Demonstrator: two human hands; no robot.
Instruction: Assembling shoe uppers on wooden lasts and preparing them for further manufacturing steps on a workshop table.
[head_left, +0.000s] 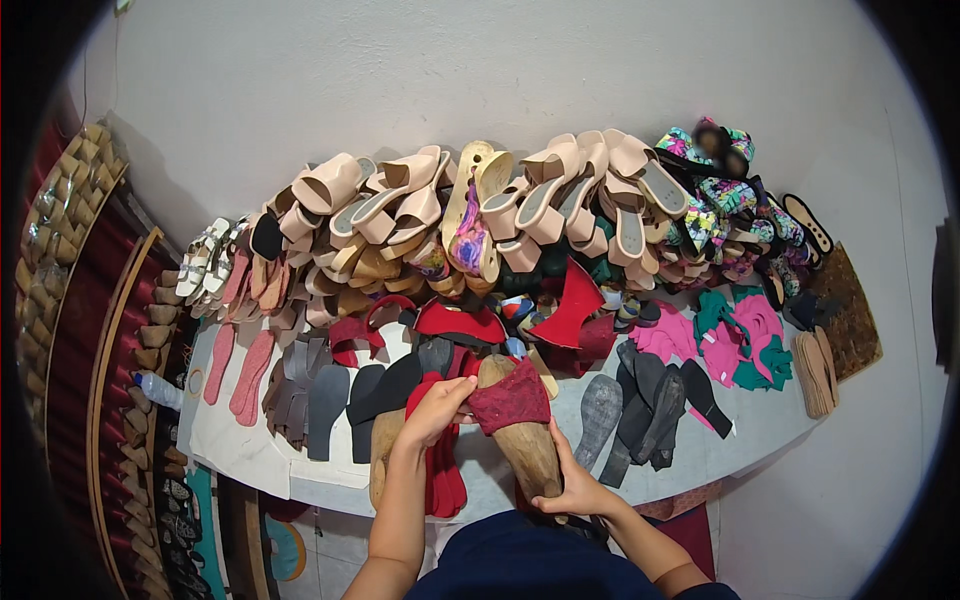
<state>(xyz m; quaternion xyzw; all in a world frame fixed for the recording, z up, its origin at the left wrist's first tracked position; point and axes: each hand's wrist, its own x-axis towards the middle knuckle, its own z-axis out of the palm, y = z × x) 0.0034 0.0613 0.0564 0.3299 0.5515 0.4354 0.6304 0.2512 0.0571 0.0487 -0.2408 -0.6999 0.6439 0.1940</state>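
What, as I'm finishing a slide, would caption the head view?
Left hand at the red strap, right hand on the wooden last, before a table heaped with sandals.

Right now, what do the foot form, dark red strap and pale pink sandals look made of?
Foot form: probably wood, matte, from the brown, streaky surface.
Dark red strap: likely fabric, dull, from its raised texture.
Pale pink sandals: maybe leather or synthetic; smooth, faint sheen.

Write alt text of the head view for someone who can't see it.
A left hand holds a dark red upper across a brown shoe last; the right hand grasps the last's lower end. The table bears grey soles and piled beige sandals.
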